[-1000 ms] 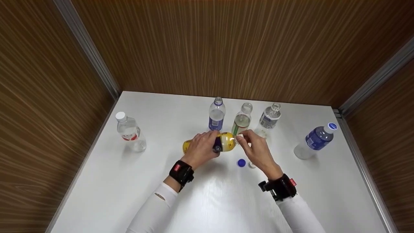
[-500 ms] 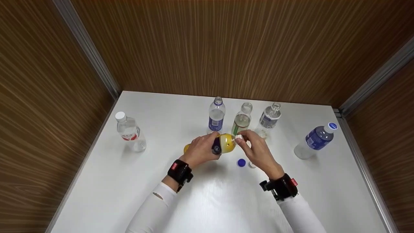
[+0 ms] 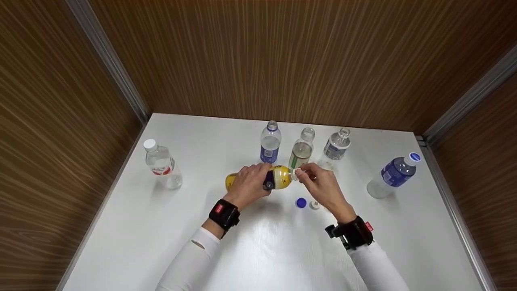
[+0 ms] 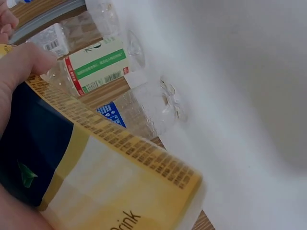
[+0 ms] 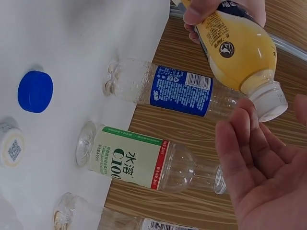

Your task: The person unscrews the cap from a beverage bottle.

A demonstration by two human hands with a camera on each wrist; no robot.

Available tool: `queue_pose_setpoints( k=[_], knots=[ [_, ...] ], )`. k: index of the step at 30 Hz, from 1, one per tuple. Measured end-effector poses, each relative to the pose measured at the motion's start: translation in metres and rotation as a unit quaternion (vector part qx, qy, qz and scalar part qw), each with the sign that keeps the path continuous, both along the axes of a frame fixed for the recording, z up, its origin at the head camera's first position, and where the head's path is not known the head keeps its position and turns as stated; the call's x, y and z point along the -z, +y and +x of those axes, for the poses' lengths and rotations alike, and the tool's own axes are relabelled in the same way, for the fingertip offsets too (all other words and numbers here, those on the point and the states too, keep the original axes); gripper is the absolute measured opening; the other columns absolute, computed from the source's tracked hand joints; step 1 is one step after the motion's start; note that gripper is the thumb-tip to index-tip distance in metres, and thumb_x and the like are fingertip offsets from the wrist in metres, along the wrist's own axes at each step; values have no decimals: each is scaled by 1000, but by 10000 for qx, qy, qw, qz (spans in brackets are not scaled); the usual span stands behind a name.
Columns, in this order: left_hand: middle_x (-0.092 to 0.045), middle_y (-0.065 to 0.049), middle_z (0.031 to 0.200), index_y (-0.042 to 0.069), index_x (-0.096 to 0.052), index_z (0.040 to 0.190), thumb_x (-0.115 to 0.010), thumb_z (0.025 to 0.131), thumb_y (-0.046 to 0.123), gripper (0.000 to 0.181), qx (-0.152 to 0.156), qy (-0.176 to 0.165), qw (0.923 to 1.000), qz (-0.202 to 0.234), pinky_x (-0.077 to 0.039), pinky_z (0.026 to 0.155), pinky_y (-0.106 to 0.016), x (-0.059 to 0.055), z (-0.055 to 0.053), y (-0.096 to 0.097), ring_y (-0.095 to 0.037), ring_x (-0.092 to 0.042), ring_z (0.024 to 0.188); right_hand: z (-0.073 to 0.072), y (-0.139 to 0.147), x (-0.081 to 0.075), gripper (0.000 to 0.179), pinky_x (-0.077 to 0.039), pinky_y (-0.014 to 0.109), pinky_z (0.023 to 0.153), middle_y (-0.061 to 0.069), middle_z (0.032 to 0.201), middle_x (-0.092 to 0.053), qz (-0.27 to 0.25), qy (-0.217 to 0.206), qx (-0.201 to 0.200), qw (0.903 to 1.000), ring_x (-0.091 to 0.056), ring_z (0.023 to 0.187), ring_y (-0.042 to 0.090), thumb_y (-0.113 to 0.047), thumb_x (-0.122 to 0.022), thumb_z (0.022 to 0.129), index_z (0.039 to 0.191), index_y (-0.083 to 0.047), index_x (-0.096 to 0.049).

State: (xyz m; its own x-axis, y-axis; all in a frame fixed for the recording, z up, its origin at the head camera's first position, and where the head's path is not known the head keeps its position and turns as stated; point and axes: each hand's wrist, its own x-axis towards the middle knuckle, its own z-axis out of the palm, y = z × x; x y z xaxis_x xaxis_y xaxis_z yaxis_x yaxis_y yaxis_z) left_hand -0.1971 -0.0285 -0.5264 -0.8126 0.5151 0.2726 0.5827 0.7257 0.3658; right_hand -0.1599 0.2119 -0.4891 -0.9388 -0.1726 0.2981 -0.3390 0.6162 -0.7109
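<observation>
- The yellow bottle (image 3: 281,178), banded in dark blue, is held nearly sideways, nearer the far edge of the table (image 3: 266,250).
- It is gripped by the left hand (image 3: 247,186).
- White cap (image 5: 271,101) is pinched by the right hand (image 3: 323,188).

The yellow bottle (image 3: 282,177) is glossy plastic, the table (image 3: 258,250) smooth, the wall (image 3: 258,60) wood-grained.

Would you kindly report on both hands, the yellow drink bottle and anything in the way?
Left hand gripping yellow drink bottle, tipped sideways. Right hand at its white cap, grip unclear. Uncapped C100 bottle standing close behind; nothing seen blocking.
</observation>
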Motion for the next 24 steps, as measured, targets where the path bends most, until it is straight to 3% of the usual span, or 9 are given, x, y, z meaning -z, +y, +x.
queue_pose_setpoints(
  k=[2, 5, 15, 24],
  knots=[
    [-71, -9, 115, 11, -59, 126, -90, 74, 18, 61, 1, 156, 9999, -53, -54, 84, -41, 1, -1, -1, -23, -68, 93, -1, 0, 0, 23, -59, 34, 70, 0, 83, -73, 42, 4, -19, 10000, -69, 74, 13, -23, -68, 102, 106, -1, -72],
    [-71, -9, 116, 11, -58, 126, -91, 73, 18, 63, 35, 130, 9999, -53, -54, 84, -41, 0, -1, -2, -23, -68, 95, -1, 1, -1, 21, -58, 31, 70, -1, 84, -73, 60, 40, -147, 9999, -69, 76, 12, -22, -70, 101, 104, -1, -72],
    [-70, -8, 121, 13, -56, 133, -91, 77, 20, 67, 85, -596, 9982, -4, -52, 91, -43, -3, 1, -2, -23, -66, 102, -1, 4, -1, 20, -61, 39, 82, 4, 94, -74, 27, 237, -643, 9976, -72, 86, 17, -18, -71, 100, 108, 0, -70],
    [-70, -4, 113, 15, -56, 130, -91, 78, 19, 63, 195, -854, 9961, 124, -53, 90, -42, -3, 0, -3, -21, -65, 96, -1, 8, 0, 23, -61, 38, 83, 5, 99, -72, -43, 379, -978, 9945, -72, 90, 20, -14, -74, 96, 112, 1, -67]
  ],
)
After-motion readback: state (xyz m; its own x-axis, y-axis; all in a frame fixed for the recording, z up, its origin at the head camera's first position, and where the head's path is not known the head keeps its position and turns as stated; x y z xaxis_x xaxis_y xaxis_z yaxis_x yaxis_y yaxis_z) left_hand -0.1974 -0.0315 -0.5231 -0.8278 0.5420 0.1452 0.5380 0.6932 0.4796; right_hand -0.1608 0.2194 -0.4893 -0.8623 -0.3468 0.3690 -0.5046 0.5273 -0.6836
